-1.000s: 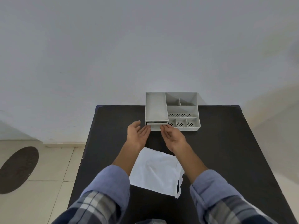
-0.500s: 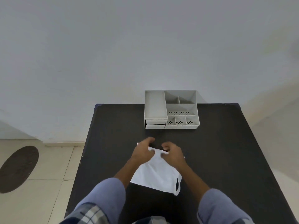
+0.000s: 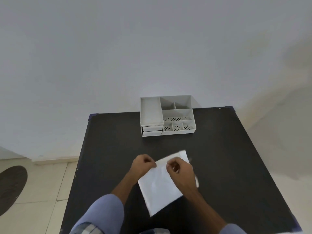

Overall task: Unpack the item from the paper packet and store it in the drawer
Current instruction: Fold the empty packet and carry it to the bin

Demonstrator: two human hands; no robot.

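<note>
A white paper packet [image 3: 160, 188] is held above the black table [image 3: 109, 141], turned at an angle. My left hand [image 3: 143, 163] pinches its upper left edge. My right hand [image 3: 180, 169] grips its top edge further right, covering part of it. What is inside the packet is hidden. A grey desk organiser [image 3: 167, 115] stands at the table's far edge against the wall, with two small drawers [image 3: 152, 130] stacked at its front left, both pushed in.
The organiser has a long tray on the left and several small compartments on the right. A white wall rises behind the table. Tiled floor and a dark round mat [image 3: 11, 184] lie to the left.
Both hands drew back from the organiser's drawers to the packet, took hold of its top edge and lifted and rotated it. The view has shifted a little.
</note>
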